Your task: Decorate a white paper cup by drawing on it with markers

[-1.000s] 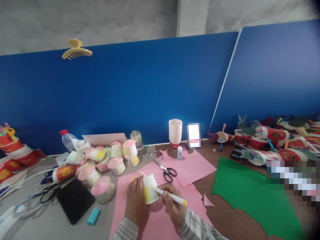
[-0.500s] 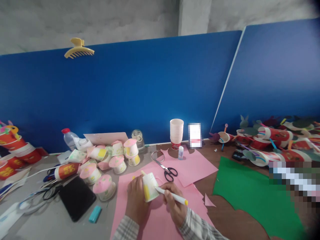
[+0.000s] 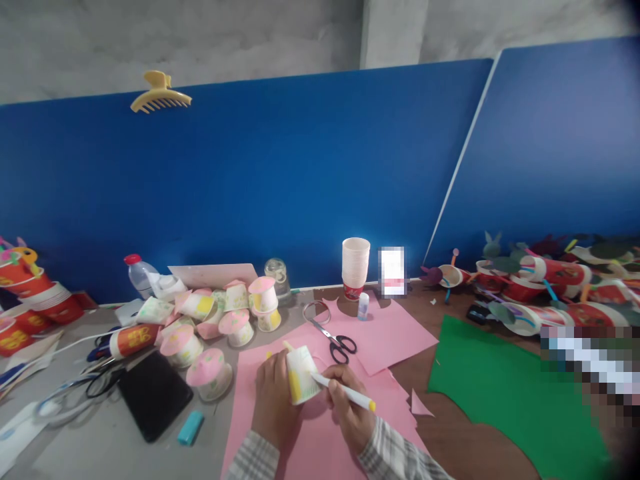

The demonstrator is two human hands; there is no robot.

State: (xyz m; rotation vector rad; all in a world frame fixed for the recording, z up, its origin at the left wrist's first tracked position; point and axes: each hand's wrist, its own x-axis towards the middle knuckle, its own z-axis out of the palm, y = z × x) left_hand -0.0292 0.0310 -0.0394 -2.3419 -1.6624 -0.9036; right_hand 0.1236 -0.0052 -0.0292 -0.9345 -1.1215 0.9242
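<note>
My left hand (image 3: 274, 395) is closed around the left side of a white paper cup (image 3: 305, 375) with yellow and faint green colouring, tilted above pink paper (image 3: 260, 460). In my right hand (image 3: 350, 403) is a white marker (image 3: 350, 392) with a yellow end; its tip meets the cup's side, or comes very close. Some of the left fingers are hidden behind the cup. Beyond my hands lie black-handled scissors (image 3: 340, 347), partly open, on the pink sheets. A small glue bottle (image 3: 363, 307) stands behind them.
Several decorated cups with pink paper tops (image 3: 209, 375) crowd the left, near a black tablet-like slab (image 3: 155, 395) and a turquoise eraser-like block (image 3: 191, 428). Stacked paper cups (image 3: 355, 267) stand at the back. Green paper (image 3: 505, 387) and cup figures (image 3: 555, 280) lie right. A blue partition (image 3: 300, 167) borders the table.
The view has shifted slightly, moving most things a few pixels to the right. Both hands keep their hold on the cup and marker, with little visible motion.
</note>
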